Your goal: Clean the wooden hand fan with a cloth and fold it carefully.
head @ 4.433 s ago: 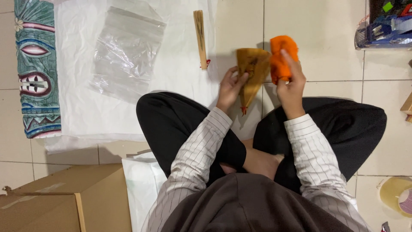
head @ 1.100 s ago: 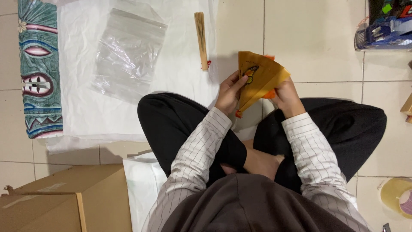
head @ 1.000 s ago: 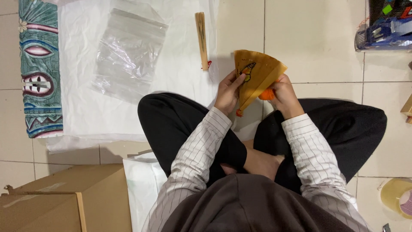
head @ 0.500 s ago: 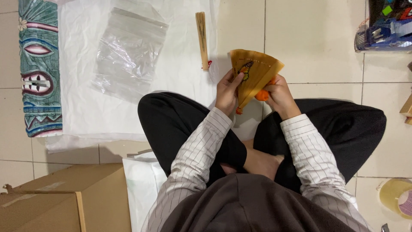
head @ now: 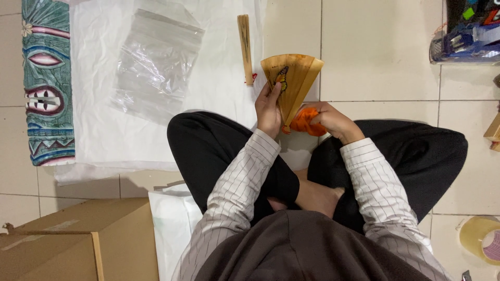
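Observation:
I sit cross-legged on a tiled floor. My left hand holds a partly spread wooden folding fan with a small butterfly picture on it, upright above my knees. My right hand grips an orange cloth pressed against the fan's lower end near the pivot. A second wooden fan, folded shut, lies on the white sheet just beyond my left hand.
A clear plastic zip bag lies on the white sheet. A painted teal mask plaque lies at the far left. A cardboard box stands at the lower left. Tape rolls sit at the lower right, toys at the upper right.
The orange cloth, earlier held up beside the fan, has come down behind it to the fan's base. The fan has been turned more upright and moved slightly left.

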